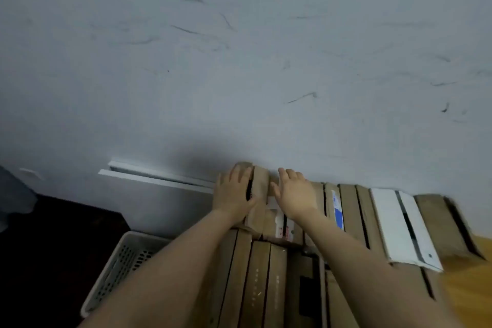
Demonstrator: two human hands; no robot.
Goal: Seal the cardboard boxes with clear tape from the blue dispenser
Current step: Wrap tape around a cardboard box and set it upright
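1. The wall (pixel 239 61) stood just beyond the fingertips of both hands. The far edges of the cardboard boxes (pixel 351 210) lay at its foot, so little room showed ahead of the hands.
2. To the left of the left hand (pixel 234 192) the row of boxes ended. Past that edge a white rail (pixel 154 177) ran along the wall. Nearer the person, a pale perforated basket (pixel 119 261) sat just beside the boxes.
3. To the right of the right hand (pixel 295 194) the row ran on as brown tops with dark slits between the flaps. One top bore a label with a blue patch (pixel 337 212). A white box (pixel 399 224) came next, then more brown card, blurred at the end. A yellow wooden surface (pixel 474 287) lay past that.
4. Behind the hands, under both forearms, more brown boxes lay side by side.
5. The left hand lay palm down on the endmost box top, fingers straight and close together. Its thumb stretched toward the right hand across a dark slit. It gripped nothing.
6. The right hand lay flat in the same way on the next top, fingers straight and reaching the far edge, and held nothing. The two hands were apart, with a strip of brown flap showing between them.
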